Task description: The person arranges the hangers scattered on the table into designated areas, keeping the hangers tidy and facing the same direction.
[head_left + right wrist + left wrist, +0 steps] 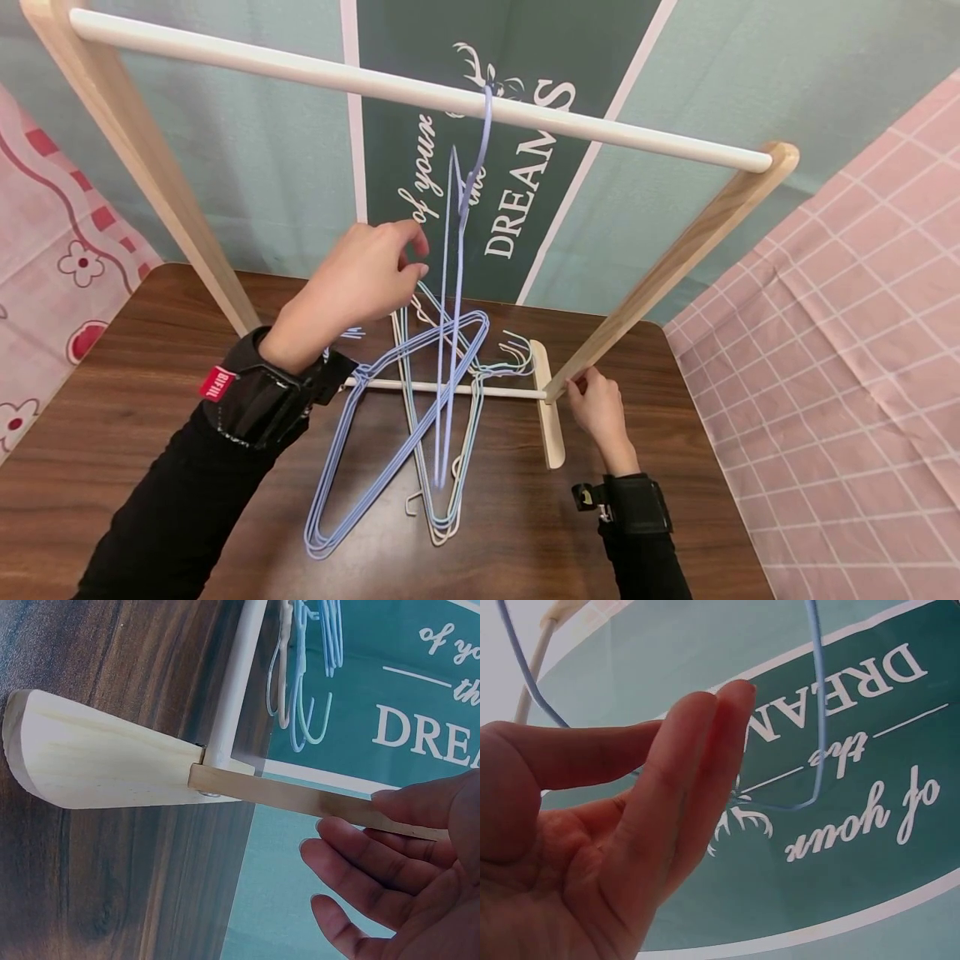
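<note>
A lavender wire hanger (487, 125) hangs by its hook from the white top bar (300, 68) of a wooden rack. Just left of this hanger, my left hand (363, 275) is raised with bent, relaxed fingers and holds nothing. In the left wrist view its fingertips are apart from the thumb, with the hanger's wire (821, 697) behind them. Low on the rack's right post (675, 250), my right hand (600, 408) grips the wood. The right wrist view shows thumb and fingers on either side of that post (277, 796), above the foot (105, 757).
Blue hangers (363, 377) lie stacked on the brown table (247, 533), overlapping a pile of pale green, blue and beige hangers (442, 529). A white lower bar (517, 392) runs between the posts. Behind is a green lettered cloth (517, 200); pink checked cloth (847, 333) is at right.
</note>
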`<state>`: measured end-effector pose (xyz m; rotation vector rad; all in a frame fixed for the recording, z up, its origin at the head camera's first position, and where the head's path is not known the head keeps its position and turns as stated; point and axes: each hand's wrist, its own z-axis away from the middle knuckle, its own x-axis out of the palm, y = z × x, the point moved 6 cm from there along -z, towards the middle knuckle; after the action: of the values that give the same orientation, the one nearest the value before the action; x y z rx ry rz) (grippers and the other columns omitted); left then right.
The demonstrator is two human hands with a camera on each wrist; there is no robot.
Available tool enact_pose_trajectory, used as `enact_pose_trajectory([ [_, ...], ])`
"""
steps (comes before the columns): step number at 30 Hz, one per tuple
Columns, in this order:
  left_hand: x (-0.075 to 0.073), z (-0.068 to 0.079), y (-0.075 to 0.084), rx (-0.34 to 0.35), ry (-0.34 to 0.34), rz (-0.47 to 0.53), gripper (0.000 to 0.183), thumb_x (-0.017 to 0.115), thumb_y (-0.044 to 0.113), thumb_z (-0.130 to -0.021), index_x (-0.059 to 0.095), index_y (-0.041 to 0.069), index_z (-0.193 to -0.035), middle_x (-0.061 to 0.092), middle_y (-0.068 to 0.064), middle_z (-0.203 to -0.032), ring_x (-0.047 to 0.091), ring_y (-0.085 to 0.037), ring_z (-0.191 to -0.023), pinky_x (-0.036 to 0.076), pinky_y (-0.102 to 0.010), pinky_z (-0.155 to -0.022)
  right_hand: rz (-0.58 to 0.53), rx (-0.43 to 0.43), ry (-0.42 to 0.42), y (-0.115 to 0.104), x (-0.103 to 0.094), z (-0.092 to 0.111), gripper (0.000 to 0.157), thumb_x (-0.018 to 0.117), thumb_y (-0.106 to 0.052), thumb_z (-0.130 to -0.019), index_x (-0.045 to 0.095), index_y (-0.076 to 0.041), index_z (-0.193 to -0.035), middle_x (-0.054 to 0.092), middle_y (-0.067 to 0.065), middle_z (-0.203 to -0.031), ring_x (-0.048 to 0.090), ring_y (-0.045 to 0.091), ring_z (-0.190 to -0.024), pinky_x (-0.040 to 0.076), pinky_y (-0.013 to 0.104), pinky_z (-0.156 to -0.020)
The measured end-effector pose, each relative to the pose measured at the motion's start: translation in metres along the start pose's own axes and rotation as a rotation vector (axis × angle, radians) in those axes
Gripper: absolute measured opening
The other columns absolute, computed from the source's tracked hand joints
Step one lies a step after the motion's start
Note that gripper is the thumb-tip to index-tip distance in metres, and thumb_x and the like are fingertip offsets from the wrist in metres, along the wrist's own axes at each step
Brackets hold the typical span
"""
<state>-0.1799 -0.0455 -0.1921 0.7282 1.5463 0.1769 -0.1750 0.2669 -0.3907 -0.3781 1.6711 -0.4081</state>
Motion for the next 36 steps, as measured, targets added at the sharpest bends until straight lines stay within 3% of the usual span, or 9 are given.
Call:
enact_pose_trajectory([
  [16,0.02,-0.007,-0.029,-0.039,-0.057,-0.013,0.017,0.05,0.01,-0.089,0.057,0.0,-0.101,0.059,-0.01,-0.074,0.053,-0.03,-0.074,0.042,-0.04,-0.068,0.0,0.009,-0.004,0.0,0.001,0.0,0.015,0.058,-0.009,-0.088,0.058,0.006,-0.09,0.06,0.014,-0.07,0.049,0.017,-0.049,0.036,0.029,-0.044],
  [25,0.037,-0.015,-0.046,-0.079,-0.141,0.008,0.018,0.048,0.009,-0.09,0.057,-0.001,-0.102,0.058,-0.005,-0.062,0.056,-0.025,-0.064,0.04,-0.034,-0.061,-0.005,0.012,-0.003,0.0,0.001,0.0,0.015,0.058,-0.009,-0.088,0.058,0.006,-0.091,0.06,0.015,-0.07,0.049,0.017,-0.049,0.036,0.029,-0.043],
  [30,0.043,-0.016,-0.053,-0.096,-0.156,0.0,0.019,0.045,0.007,-0.089,0.057,0.0,-0.102,0.049,-0.004,-0.059,0.046,-0.022,-0.056,0.034,-0.03,-0.054,-0.006,0.011,0.0,0.001,0.001,0.0,0.015,0.058,-0.008,-0.088,0.058,0.006,-0.09,0.059,0.014,-0.069,0.048,0.017,-0.049,0.036,0.029,-0.043],
  [36,0.048,-0.014,-0.062,-0.107,-0.166,0.012,0.018,0.045,0.006,-0.088,0.057,-0.001,-0.099,0.052,-0.002,-0.055,0.049,-0.017,-0.051,0.035,-0.028,-0.051,-0.006,0.004,0.006,0.0,0.001,0.001,0.014,0.058,-0.008,-0.088,0.058,0.006,-0.09,0.059,0.014,-0.069,0.048,0.017,-0.048,0.036,0.029,-0.043],
])
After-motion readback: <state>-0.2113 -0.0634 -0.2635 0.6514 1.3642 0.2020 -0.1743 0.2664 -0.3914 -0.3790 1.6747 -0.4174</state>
